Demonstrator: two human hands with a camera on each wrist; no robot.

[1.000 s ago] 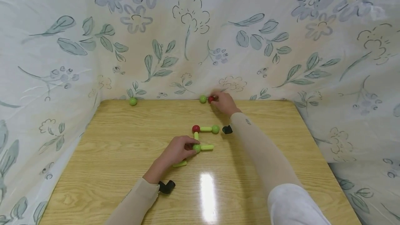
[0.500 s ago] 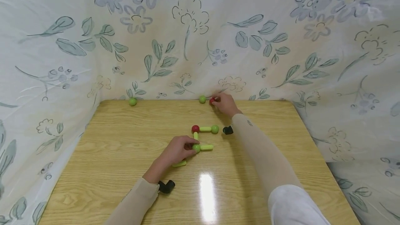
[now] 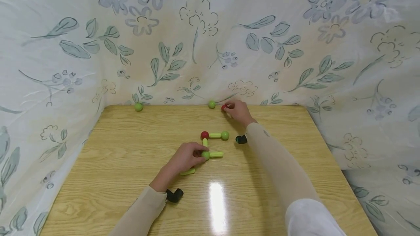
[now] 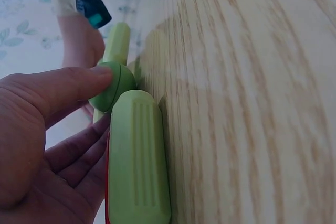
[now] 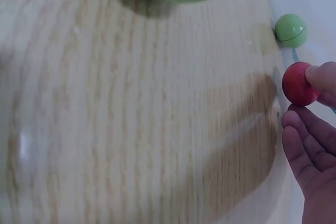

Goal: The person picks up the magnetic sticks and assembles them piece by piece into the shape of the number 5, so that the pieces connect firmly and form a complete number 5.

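My left hand (image 3: pixel 185 158) pinches a green ball (image 3: pixel 205 155) between thumb and fingers. From that ball one yellow-green stick (image 3: pixel 216 154) points right; another stick (image 3: pixel 205 142) leads back to a red ball (image 3: pixel 205 134). A further stick (image 3: pixel 215 135) joins the red ball to a second green ball (image 3: pixel 225 135). Partly hidden by my left hand lies another stick (image 3: pixel 187 171), large in the left wrist view with a red edge behind it. At the table's back edge my right hand (image 3: pixel 238 112) pinches a loose red ball (image 5: pixel 298 84) between thumb and fingers.
A loose green ball (image 3: pixel 212 104) sits at the back edge, left of my right hand. Farther left along that edge is another green ball (image 3: pixel 138 107). A flowered cloth (image 3: pixel 210 39) hangs behind the wooden table (image 3: pixel 124 137) and at its sides.
My right hand has drawn the red ball slightly right and toward me, widening the gap from the loose green ball. My left hand keeps its place on the joined pieces.
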